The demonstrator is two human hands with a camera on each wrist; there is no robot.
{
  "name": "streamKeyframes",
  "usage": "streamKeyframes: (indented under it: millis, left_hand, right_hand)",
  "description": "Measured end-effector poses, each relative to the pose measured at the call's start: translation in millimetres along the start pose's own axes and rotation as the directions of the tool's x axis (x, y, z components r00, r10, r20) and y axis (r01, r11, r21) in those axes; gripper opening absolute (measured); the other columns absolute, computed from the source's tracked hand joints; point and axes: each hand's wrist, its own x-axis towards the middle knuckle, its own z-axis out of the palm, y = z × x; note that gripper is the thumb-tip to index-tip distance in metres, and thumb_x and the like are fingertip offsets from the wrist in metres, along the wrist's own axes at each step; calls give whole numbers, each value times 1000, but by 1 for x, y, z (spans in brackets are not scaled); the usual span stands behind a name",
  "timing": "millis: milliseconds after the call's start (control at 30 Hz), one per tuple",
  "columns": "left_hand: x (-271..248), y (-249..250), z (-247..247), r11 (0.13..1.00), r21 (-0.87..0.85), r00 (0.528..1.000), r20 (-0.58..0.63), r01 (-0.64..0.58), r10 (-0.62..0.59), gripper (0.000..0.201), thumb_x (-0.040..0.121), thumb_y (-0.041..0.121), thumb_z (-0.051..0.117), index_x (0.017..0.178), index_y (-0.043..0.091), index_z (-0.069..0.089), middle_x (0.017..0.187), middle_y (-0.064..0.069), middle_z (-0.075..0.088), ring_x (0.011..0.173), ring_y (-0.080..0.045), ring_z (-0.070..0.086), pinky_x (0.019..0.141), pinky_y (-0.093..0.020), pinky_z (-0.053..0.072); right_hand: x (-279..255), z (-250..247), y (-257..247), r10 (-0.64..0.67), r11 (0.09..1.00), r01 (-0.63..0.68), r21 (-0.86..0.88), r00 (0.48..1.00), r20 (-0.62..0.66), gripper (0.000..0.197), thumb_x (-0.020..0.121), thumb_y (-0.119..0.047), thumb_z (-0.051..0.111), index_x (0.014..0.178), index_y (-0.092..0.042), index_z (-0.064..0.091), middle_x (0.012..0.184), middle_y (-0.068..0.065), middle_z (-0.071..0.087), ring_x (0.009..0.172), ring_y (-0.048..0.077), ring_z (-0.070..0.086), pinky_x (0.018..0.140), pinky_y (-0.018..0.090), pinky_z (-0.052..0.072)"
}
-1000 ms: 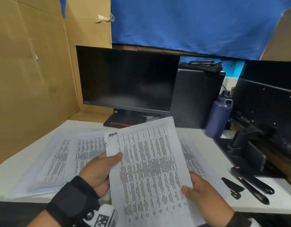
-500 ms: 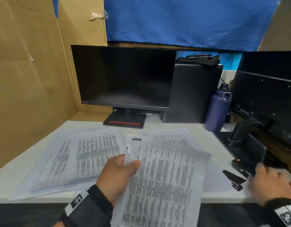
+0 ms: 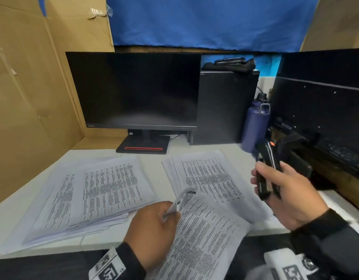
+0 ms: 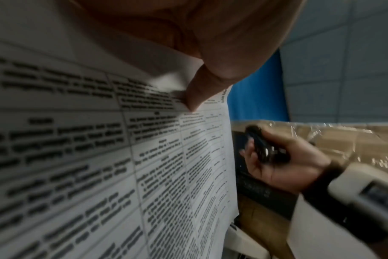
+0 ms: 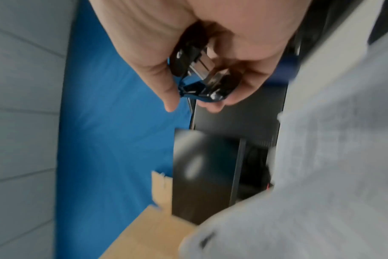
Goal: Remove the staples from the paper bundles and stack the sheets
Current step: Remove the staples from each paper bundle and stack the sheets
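Note:
My left hand [image 3: 154, 223] pinches a printed paper bundle [image 3: 205, 235] near its curled top corner, low over the table's front edge. In the left wrist view my thumb [image 4: 197, 91] presses on the bundle [image 4: 100, 140]. My right hand [image 3: 292, 188] grips a black stapler [image 3: 266, 170] upright in the air, right of the bundle. The stapler [image 5: 202, 75] lies across the curled fingers in the right wrist view. A loose stack of sheets [image 3: 97, 190] lies at the left of the white table [image 3: 18, 217]. Another stack [image 3: 207, 174] lies in the middle.
A dark monitor [image 3: 138, 89] stands at the back, a black computer tower [image 3: 225, 106] and a blue bottle [image 3: 255, 122] beside it. A second dark screen [image 3: 324, 102] is at the right. Cardboard walls [image 3: 29, 87] close off the left.
My right hand let go of the bundle, reached to the right side of the table and lifted the black stapler. My left hand lowered the bundle toward the table edge.

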Motion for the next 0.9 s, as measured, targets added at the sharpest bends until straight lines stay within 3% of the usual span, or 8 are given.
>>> streamKeyframes:
  millis: [100,167,333,400,500,667,767,900]
  left_hand:
    - [-10,9,8,973,198,993,42,-119,113,32,99,37,55,68,41,55,56,16,54,53,-4,48,52,-18,33]
    - [-15,15,10,960,233,987,69,-155,143,34,100,37,51,66,41,53,62,13,55,65,-3,54,57,-15,36]
    - [-19,15,18,973,173,988,69,-151,141,23,99,37,54,76,34,55,64,8,58,67,-7,57,60,-18,40]
    - [-18,15,20,979,149,990,57,-137,130,23,98,37,55,81,22,58,70,0,63,70,-9,60,67,-26,48]
    - [-18,15,22,987,110,992,67,-117,110,26,99,39,56,83,19,61,68,1,61,64,-11,57,67,-30,49]
    - [-21,20,23,997,7,994,81,-76,75,30,99,39,58,69,41,59,53,18,51,51,-3,46,52,-16,39]
    - [-22,19,25,996,-1,992,80,-94,94,28,99,39,58,72,35,62,54,19,51,51,-2,46,53,-14,38]
    - [-24,22,27,989,-3,986,74,-149,149,24,100,37,58,80,25,64,58,16,52,57,-4,50,56,-15,38]
  right_hand:
    - [-20,30,18,31,996,-35,83,999,44,42,93,-50,57,107,-13,72,82,0,72,78,12,65,74,30,46]
    - [-28,39,28,-16,996,13,90,999,31,46,98,-53,48,107,-15,71,86,1,77,80,10,72,76,29,48]
    - [-35,46,38,-160,986,160,37,987,-4,50,65,-66,80,97,-29,73,106,5,76,106,19,71,97,40,49]
    - [-37,46,37,-203,977,201,-69,978,-37,24,81,-47,70,91,-26,73,96,3,76,95,12,71,88,36,49]
    - [-40,48,36,-278,937,255,-240,958,-68,20,91,-32,60,93,-15,70,86,2,74,80,6,67,73,30,46]
    - [-37,47,46,-314,904,279,-325,948,-58,38,78,-47,59,93,-13,69,82,-3,72,81,7,67,76,37,55]
    - [-41,49,48,-386,866,346,-362,921,-43,47,87,-64,58,84,-18,67,76,-7,71,77,8,67,74,34,54]
    - [-43,47,49,-463,805,420,-418,886,-3,92,65,-100,34,84,-15,64,77,-9,71,73,9,69,67,21,49]
